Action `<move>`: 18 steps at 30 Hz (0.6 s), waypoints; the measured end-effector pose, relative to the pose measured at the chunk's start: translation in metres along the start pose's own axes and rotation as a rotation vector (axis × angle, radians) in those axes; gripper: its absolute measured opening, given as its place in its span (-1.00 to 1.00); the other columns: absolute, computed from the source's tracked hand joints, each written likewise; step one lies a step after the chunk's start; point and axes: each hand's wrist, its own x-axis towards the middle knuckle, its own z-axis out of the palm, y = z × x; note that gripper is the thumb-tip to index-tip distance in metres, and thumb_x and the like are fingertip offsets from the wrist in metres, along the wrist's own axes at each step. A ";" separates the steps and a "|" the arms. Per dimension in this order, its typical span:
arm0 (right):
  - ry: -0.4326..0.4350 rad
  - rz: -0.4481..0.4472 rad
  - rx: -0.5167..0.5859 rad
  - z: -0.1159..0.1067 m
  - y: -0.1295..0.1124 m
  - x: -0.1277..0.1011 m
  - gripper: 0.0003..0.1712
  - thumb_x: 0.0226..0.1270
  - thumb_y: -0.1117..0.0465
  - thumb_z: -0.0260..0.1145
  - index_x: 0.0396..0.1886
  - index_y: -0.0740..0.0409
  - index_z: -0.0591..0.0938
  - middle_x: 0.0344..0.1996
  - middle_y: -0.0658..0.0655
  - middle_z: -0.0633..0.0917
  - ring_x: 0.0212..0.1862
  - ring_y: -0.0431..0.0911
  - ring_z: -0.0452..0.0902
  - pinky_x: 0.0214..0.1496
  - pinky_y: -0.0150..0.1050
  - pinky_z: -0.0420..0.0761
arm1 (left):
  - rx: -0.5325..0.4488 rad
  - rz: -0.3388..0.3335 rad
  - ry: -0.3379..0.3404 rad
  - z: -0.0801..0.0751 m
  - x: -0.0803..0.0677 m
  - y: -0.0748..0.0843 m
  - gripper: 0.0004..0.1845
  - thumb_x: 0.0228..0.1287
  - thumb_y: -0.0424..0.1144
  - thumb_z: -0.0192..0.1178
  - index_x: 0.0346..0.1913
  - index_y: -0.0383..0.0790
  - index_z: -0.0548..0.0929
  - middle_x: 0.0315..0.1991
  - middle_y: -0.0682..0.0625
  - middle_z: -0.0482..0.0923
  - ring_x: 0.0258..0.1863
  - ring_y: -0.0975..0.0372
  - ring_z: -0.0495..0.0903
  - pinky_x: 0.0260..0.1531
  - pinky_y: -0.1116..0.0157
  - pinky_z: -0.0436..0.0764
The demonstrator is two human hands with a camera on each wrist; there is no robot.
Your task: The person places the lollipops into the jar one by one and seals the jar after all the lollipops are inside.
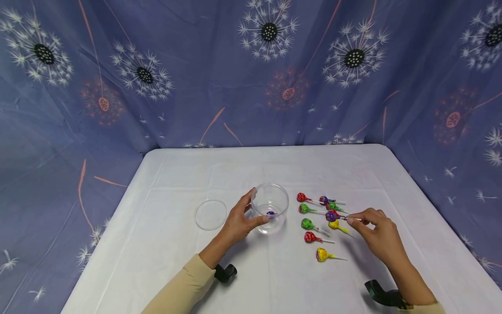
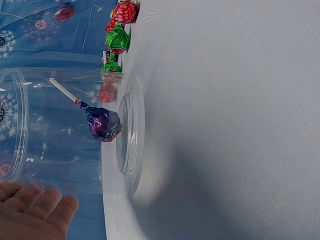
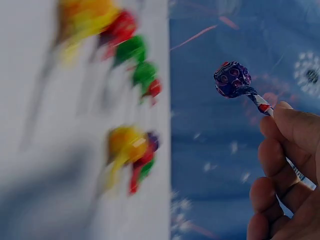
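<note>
from the head view, my left hand point(image 1: 240, 221) curls around the near-left side of the clear cup point(image 1: 269, 207), fingers and thumb wrapped on its wall, i'd judge so it stands steady and upright with its mouth open to the top. a purple lollipop point(image 1: 270, 213) already lies at the cup's bottom. the clear lid point(image 1: 211, 214) lies flat left of the cup, just beyond my hand. right of the cup the loose lollipops point(image 1: 313, 226) lie scattered on the white table point(image 1: 188, 174), mostly with heads toward the cup and sticks pointing away. my right hand point(image 1: 378, 233) pinches the stick end of a second purple lollipop point(image 1: 332, 215) at the right of the cup; its long axis runs roughly level, head toward the cup, stick back into my fingers.

from the left wrist view, my fingertips point(image 2: 35, 212) press the cup wall point(image 2: 60, 125), and the lollipop inside point(image 2: 102, 124) rests head down near the base, stick slanting up toward the rim.

from the right wrist view, my curled fingers point(image 3: 285, 165) clamp the stick low down, i think to keep the head point(image 3: 232, 79) free out front; it sits lifted clear of the blurred sweets point(image 3: 127, 75) beside the cup's side of the table.
</note>
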 end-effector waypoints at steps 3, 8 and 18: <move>-0.037 -0.009 0.048 -0.003 -0.021 0.014 -0.89 0.20 0.11 0.37 -0.32 -0.04 0.76 -0.46 -0.15 0.62 -0.31 -0.41 0.27 -0.38 -0.40 0.28 | 0.000 -0.005 -0.003 -0.001 0.000 0.000 -0.02 -0.01 -0.02 0.42 0.46 -0.07 0.12 0.43 -0.09 0.18 0.39 0.03 0.26 0.36 0.09 0.31; -0.075 -0.048 0.119 0.002 -0.050 0.036 -0.86 0.23 0.10 0.35 -0.28 0.00 0.76 -0.45 -0.11 0.63 -0.27 -0.34 0.31 -0.34 -0.37 0.32 | -0.002 0.003 -0.005 -0.002 0.001 0.000 -0.02 0.00 -0.03 0.42 0.46 -0.07 0.12 0.42 -0.09 0.20 0.38 0.05 0.27 0.35 0.10 0.33; -0.137 -0.163 0.255 0.033 -0.097 0.063 -0.95 0.20 0.17 0.37 -0.42 -0.04 0.74 -0.45 -0.07 0.64 -0.26 -0.22 0.32 -0.24 -0.29 0.30 | -0.008 0.000 0.005 -0.002 0.000 0.000 -0.02 -0.02 -0.03 0.43 0.46 -0.08 0.13 0.41 -0.08 0.23 0.38 0.06 0.28 0.34 0.12 0.35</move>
